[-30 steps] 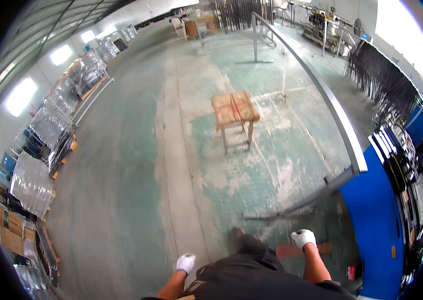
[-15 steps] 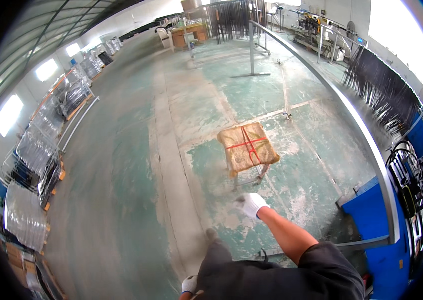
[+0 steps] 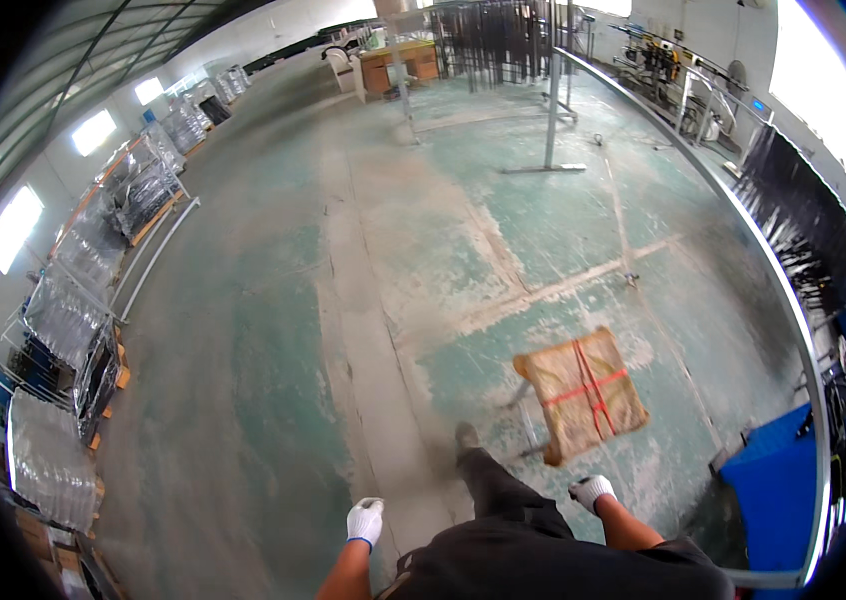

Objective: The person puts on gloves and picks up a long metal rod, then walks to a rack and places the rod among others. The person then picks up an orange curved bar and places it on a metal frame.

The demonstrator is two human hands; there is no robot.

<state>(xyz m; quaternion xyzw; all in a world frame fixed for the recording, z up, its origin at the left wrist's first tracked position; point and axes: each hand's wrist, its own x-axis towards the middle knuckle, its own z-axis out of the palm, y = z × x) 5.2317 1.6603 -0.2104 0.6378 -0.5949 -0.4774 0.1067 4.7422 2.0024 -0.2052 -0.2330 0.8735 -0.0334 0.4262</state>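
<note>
My left hand (image 3: 365,520), in a white knit glove with a blue cuff edge, hangs low over the floor with its fingers curled in. Nothing shows in it. On the other side, my right hand (image 3: 592,491) wears a white glove with darker fingertips. Its fingers are curled too, and I see nothing in them. Just ahead of this hand, apart from it, stands a stool (image 3: 583,397) with a tan, wrapped-looking square seat. Red straps cross over the seat, and metal legs show at its left side. One of my legs is stretched forward, left of the stool.
A long metal rail frame (image 3: 743,205) curves along the right, with a blue cabinet-like box (image 3: 773,480) behind it. Plastic-wrapped stacks (image 3: 53,460) line the left wall. Farther off are a wooden desk (image 3: 398,68) and a rack of dark hanging strips (image 3: 488,45).
The stool now appears nearer and farther right. My right hand has drawn back toward my body, while my left hand has swung forward into fuller view. One leg has stepped forward.
</note>
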